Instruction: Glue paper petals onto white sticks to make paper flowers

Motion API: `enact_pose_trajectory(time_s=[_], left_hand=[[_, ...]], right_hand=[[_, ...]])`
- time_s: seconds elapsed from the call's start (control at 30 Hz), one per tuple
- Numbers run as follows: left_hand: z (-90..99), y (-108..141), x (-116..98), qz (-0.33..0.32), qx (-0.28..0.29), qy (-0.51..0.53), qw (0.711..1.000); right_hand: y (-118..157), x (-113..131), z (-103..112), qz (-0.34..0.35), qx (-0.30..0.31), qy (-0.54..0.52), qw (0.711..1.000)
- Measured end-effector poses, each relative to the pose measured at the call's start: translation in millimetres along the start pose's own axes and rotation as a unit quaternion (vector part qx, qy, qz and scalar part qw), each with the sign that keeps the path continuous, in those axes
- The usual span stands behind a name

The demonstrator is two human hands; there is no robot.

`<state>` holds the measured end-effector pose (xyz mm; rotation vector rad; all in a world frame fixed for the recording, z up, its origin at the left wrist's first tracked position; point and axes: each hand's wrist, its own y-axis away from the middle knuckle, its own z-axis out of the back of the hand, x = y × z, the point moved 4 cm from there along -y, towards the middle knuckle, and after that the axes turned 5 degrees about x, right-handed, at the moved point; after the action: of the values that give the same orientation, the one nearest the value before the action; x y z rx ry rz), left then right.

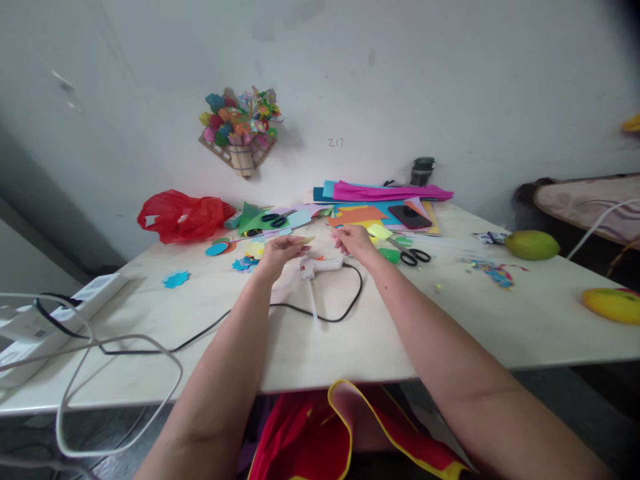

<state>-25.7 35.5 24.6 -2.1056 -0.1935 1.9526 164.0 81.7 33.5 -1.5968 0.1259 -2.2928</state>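
My left hand (281, 255) is over the table with thumb and fingers pinched on a small pale yellow paper piece (309, 240). Facing it across a narrow gap, my right hand (354, 241) has its fingers closed in a pinch; whatever is in them is too small to make out. Just below both hands a white hot glue gun (323, 265) lies on its side, its black cord looping toward me. Blue paper cutouts (244, 264) lie near my left hand. Scissors with black handles (415, 257) rest beside my right wrist.
Coloured paper sheets (357, 215), a phone (410, 216), another pair of scissors (275, 219) and a red plastic bag (185, 217) line the back. A power strip (95, 290) with cables is at left. A green mango (533, 245) and a yellow fruit (613, 305) sit at right.
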Motion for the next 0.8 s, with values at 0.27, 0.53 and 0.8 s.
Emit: enact_pose_trajectory(time_s=[0.27,0.53,0.8], left_hand=[[-0.2,0.0,-8.7,-0.107,-0.018,-0.053,0.993],[-2.9,-0.2,-9.1,-0.071,-0.047,-0.031,0.996],[0.8,0.8,-2.6,-0.026,-0.009,0.002,1.0]], right_hand=[[-2.1,-2.4,-3.5,-0.019,0.002,-0.013,1.0],[-0.9,-1.9,-2.6,0.016,0.011,0.048,0.999],[-7.2,-10.6,-0.4,0.013,-0.014,0.046,0.999]])
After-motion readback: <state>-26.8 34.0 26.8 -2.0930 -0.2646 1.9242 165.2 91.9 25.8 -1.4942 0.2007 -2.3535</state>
